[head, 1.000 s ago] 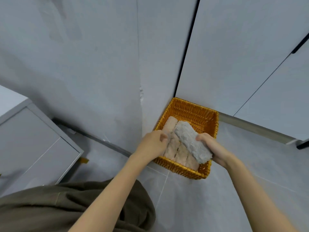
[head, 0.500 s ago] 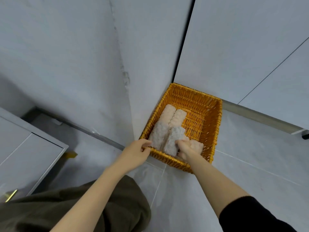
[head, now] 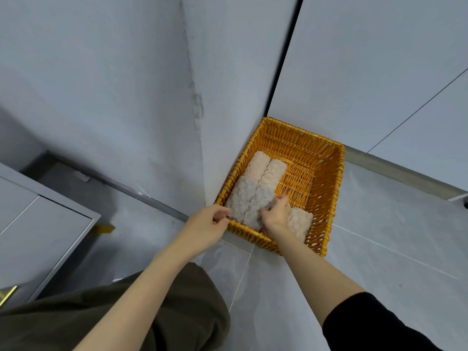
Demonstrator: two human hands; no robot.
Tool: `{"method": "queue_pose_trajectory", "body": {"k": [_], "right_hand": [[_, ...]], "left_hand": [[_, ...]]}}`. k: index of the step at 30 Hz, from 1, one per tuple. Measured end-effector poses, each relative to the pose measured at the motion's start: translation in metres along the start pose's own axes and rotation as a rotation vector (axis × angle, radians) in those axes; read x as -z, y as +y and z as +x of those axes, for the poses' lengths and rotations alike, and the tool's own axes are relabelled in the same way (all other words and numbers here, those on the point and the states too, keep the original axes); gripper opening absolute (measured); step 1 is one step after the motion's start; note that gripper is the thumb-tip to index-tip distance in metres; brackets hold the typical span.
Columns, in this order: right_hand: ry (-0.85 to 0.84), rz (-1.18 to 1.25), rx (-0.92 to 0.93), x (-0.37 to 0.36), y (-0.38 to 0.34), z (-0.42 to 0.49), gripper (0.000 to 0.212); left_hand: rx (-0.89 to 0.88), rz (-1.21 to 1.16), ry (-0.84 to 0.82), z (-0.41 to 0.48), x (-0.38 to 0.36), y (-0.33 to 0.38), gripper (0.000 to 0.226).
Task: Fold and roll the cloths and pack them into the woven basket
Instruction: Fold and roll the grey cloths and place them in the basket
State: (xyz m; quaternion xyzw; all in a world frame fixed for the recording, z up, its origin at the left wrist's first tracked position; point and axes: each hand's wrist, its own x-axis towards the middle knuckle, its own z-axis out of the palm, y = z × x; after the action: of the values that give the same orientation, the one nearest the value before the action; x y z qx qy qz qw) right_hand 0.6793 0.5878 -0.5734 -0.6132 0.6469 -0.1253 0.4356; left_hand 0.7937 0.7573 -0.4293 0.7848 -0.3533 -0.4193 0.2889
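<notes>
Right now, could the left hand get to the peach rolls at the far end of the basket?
Probably yes. The left hand grips the basket rim on that side, the top is open, and only the low grey rolls lie before the peach rolls.

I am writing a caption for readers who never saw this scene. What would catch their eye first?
The orange woven basket on the grey floor stands out first, with rolled cloths packed along its left side. Then come the two bare hands: the left hand grips the near rim, and the right hand holds a grey roll inside the basket.
</notes>
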Motion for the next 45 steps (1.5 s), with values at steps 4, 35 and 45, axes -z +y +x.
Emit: {"method": "queue_pose_trajectory", "body": {"k": [4,35,45], "right_hand": [[-0.14,-0.465,0.468,0.009,-0.007,-0.003,0.086],[-0.486,-0.422,0.818,0.134,-0.126,-0.158,0.026],[-0.439,-0.47,1.258,0.13,-0.234,-0.276,0.026]], "left_hand": [[-0.012,0.003,-0.006,-0.001,0.0,0.003,0.029],[-0.119,-0.12,0.26,-0.066,0.052,0.04,0.025],[-0.196,-0.259,0.587,-0.166,0.151,0.061,0.021]]}}
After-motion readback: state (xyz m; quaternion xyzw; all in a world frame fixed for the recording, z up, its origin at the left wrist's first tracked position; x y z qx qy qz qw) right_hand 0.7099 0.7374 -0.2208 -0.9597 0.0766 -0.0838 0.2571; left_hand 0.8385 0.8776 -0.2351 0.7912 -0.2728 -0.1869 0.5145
